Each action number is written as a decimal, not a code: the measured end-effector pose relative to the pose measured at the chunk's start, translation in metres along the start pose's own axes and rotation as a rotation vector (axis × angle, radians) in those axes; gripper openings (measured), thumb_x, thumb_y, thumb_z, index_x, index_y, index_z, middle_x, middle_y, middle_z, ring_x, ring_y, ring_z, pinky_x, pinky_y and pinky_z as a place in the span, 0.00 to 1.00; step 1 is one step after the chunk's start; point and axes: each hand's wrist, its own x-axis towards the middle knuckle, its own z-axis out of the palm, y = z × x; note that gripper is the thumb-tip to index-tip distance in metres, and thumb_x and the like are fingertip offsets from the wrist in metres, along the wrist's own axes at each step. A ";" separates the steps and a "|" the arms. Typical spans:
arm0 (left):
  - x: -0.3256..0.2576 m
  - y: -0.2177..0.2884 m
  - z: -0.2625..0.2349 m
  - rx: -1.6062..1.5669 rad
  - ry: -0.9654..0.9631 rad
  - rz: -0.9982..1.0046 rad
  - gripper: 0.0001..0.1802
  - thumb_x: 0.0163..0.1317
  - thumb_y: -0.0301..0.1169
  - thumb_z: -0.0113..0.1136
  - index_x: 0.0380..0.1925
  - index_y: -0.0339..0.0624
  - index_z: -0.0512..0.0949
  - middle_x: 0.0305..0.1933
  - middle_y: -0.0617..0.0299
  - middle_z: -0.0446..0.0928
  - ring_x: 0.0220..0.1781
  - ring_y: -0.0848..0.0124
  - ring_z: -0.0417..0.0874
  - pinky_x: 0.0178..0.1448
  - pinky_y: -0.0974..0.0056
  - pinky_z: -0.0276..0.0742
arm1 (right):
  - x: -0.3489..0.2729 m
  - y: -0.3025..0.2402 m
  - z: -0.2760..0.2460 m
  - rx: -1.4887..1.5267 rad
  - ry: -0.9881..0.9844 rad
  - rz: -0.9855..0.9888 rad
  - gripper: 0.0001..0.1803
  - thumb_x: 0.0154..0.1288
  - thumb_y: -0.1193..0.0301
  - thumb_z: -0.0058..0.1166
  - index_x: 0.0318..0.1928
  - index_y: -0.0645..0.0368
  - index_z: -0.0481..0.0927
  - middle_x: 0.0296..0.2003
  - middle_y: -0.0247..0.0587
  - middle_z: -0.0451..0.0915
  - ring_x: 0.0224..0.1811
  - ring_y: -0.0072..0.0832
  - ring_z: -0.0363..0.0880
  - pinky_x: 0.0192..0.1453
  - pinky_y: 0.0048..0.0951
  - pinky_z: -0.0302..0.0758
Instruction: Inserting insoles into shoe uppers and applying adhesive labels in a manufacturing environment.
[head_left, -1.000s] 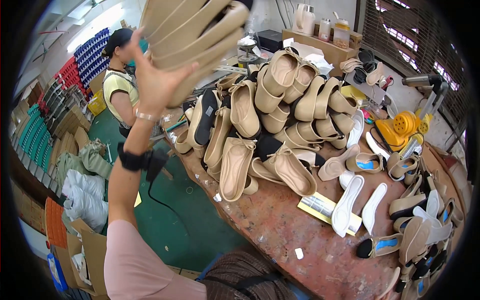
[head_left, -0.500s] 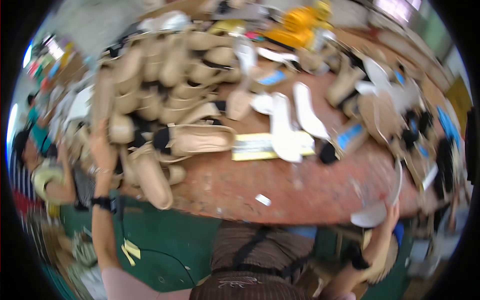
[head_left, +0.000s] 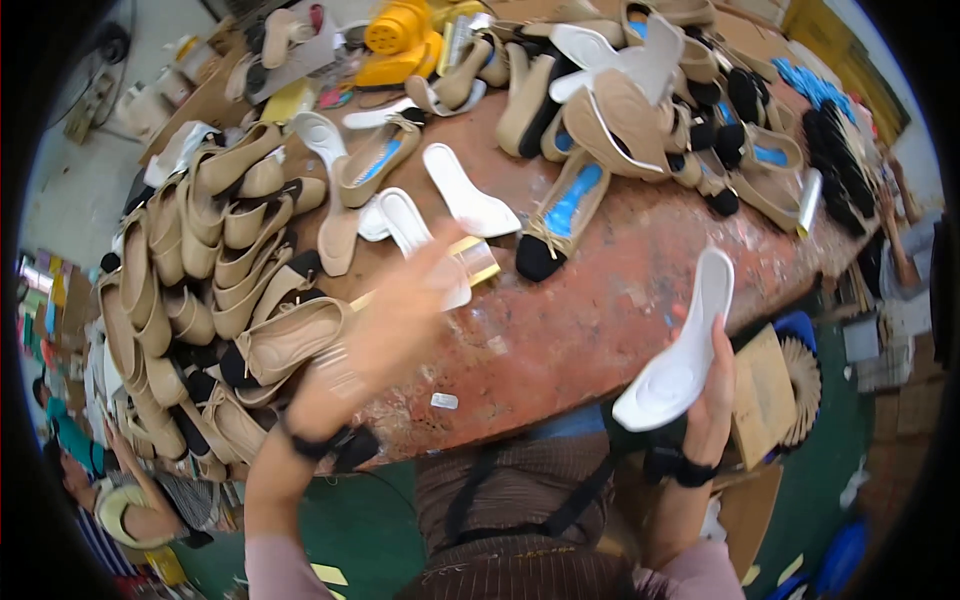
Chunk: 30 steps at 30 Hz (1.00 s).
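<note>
My right hand (head_left: 712, 385) grips a white insole (head_left: 680, 358), holding it tilted over the table's near edge at the right. Blurred by motion, my left hand (head_left: 405, 305) stretches across the middle of the table; its fingers are smeared. Nearest to it is a white insole (head_left: 404, 222), partly covered by the hand, and beyond that lies another white insole (head_left: 462, 192). Under the hand runs a yellow-edged strip (head_left: 482, 256). A beige flat shoe with a black toe and blue lining (head_left: 572, 205) rests just right of these insoles.
Beige flat shoes (head_left: 190, 235) are heaped on the left of the reddish worn table (head_left: 560, 350). More shoes and beige insoles (head_left: 620, 120) crowd the far right. A yellow machine (head_left: 400, 45) stands at the back. Another person (head_left: 125, 505) sits at the lower left.
My left hand has left the shoe pile and swung right to the white insoles. My right hand has raised its insole. The view has turned to the right.
</note>
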 end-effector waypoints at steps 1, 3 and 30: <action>0.030 -0.012 0.048 0.078 -0.028 0.223 0.37 0.54 0.17 0.57 0.68 0.46 0.69 0.70 0.44 0.68 0.71 0.45 0.70 0.73 0.52 0.68 | -0.007 0.002 -0.001 0.056 -0.036 0.031 0.27 0.80 0.54 0.44 0.64 0.64 0.70 0.49 0.47 0.83 0.40 0.29 0.82 0.44 0.32 0.82; 0.069 -0.033 0.126 0.298 -0.057 0.288 0.43 0.56 0.23 0.60 0.74 0.52 0.59 0.71 0.41 0.67 0.73 0.43 0.66 0.77 0.48 0.61 | -0.022 0.007 -0.003 0.102 -0.030 0.037 0.28 0.81 0.52 0.41 0.63 0.64 0.71 0.44 0.45 0.82 0.40 0.31 0.82 0.46 0.33 0.81; -0.131 0.060 0.080 0.253 0.043 -0.571 0.28 0.48 0.24 0.74 0.52 0.45 0.78 0.73 0.47 0.65 0.75 0.44 0.62 0.74 0.44 0.61 | -0.036 0.054 0.079 -1.266 -0.738 -0.723 0.18 0.51 0.79 0.66 0.46 0.55 0.89 0.49 0.40 0.84 0.49 0.40 0.77 0.56 0.40 0.72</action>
